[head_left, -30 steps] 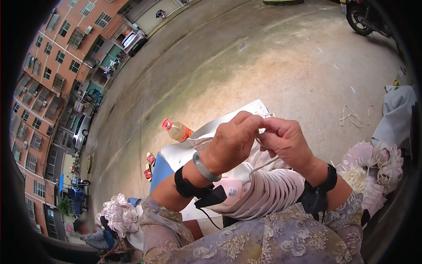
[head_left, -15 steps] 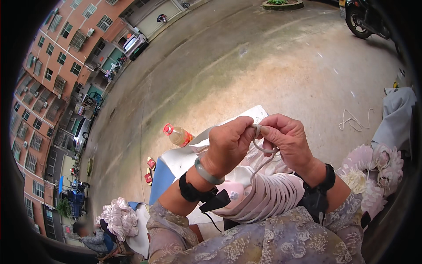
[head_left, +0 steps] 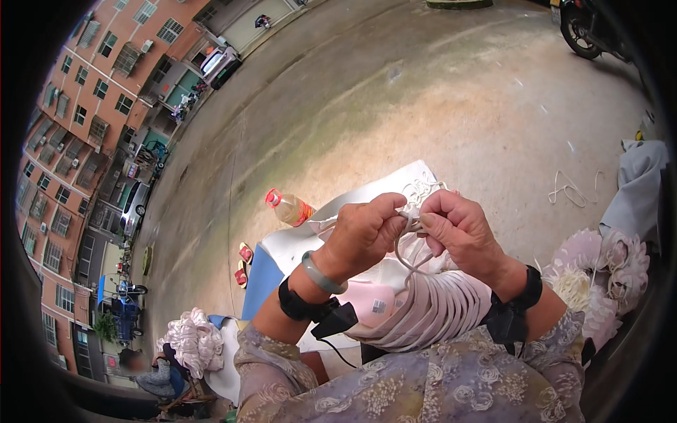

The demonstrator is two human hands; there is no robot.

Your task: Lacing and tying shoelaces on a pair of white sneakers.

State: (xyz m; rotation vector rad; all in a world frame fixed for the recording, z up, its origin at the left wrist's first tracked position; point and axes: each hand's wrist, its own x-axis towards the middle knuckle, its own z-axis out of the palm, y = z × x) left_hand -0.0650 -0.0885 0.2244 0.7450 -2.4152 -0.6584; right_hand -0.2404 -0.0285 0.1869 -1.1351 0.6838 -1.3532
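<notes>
My left hand (head_left: pixel 367 229) and my right hand (head_left: pixel 462 229) are close together in front of me, both closed in a pinch. Between their fingertips is a pale cord (head_left: pixel 400 259), bent into a loop that hangs just below. Fingers hide the place where its strands cross. Beneath the hands rests a bundle of pale pink and white layered pieces (head_left: pixel 434 314), curved and packed side by side. A smooth pink piece (head_left: pixel 367 299) with a small printed label lies at its left. More white cord (head_left: pixel 422 189) is heaped just beyond my fingertips.
A bottle of yellowish liquid (head_left: pixel 289 208) with a red cap stands beyond the white sheet (head_left: pixel 282 250). Red slippers (head_left: pixel 242 273) lie left. Pink-white bundles (head_left: pixel 592 271) sit at right under grey cloth (head_left: pixel 638 187). Another person (head_left: pixel 159 374) sits at lower left; a motorcycle (head_left: pixel 585 32) is parked far right.
My hands have lowered slightly, and the cord loop that circled out toward my right fingers now hangs between the hands. White cord shows beyond the fingertips. The whole view has shifted slightly.
</notes>
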